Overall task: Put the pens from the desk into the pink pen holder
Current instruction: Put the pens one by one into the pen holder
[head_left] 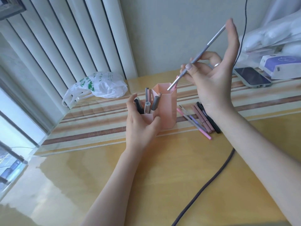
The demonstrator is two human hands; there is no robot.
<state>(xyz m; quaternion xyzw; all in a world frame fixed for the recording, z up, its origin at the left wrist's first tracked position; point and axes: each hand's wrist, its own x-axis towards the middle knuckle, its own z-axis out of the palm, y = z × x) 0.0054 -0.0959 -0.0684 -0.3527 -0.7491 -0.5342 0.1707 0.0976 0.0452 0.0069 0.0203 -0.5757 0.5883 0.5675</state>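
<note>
- Right hand [210, 75] pinches a grey pen [197, 57] between thumb and fingers near its lower third; the remaining fingers are spread upward, clear of the shaft.
- Pen orientation: tilted, lower tip at the mouth of the tall rear compartment of the pink pen holder [164, 105], upper end raised toward the far wall. Whether the tip is already inside the rim cannot be told. The tilt appears to aim the tip into the opening from the right side.
- Left hand [141, 123] wraps the low front compartment of the holder, fingers closed around its wall. Judged purpose: to brace the holder against tipping while a pen enters.
- Front compartment already holds several pens [147, 103], standing upright or slightly leaning.
- Remaining stock: a group of loose pens [200, 119] lies on the desk [114, 176] just right of the holder, roughly parallel, within short reach of the right hand.
- Task status, as a judgement: partly complete; one pen in transfer, several not yet collected.
- Next move calls for lowering the tip inside the rim before release, so the pen drops in rather than striking the edge.
- Non-task items: a plastic bag [101, 85] behind left, a phone [252, 77] far right, a cable [211, 180] across the desk.
</note>
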